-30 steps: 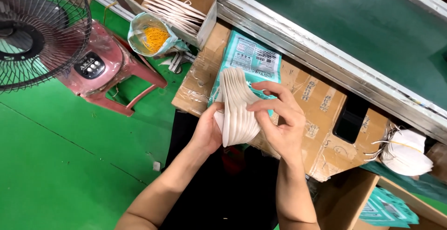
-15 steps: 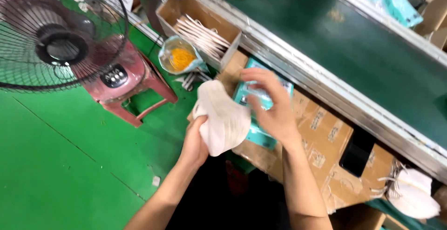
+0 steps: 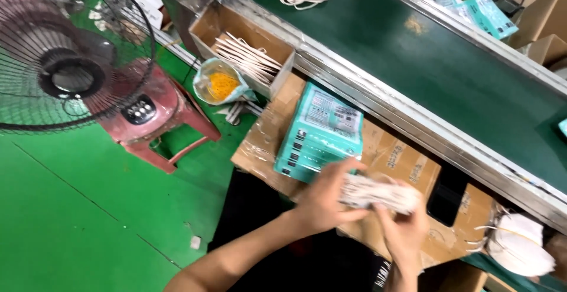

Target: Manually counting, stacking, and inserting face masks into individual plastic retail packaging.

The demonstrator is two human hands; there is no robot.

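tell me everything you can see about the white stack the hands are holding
The stack of white masks looks like thin, soft, fabric-like pieces pressed flat together, their layered edges showing as fine lines. It lies roughly level, long side running left to right, held above the taped cardboard box, just in front of the teal boxes. The left hand grips its left end, the right hand cups its right end from below. Motion blur hides finer detail.

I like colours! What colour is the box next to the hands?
Teal box, seen in the head view.

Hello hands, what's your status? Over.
Left hand and right hand both gripping a stack of white masks. Teal box just beside. Nothing blocking.
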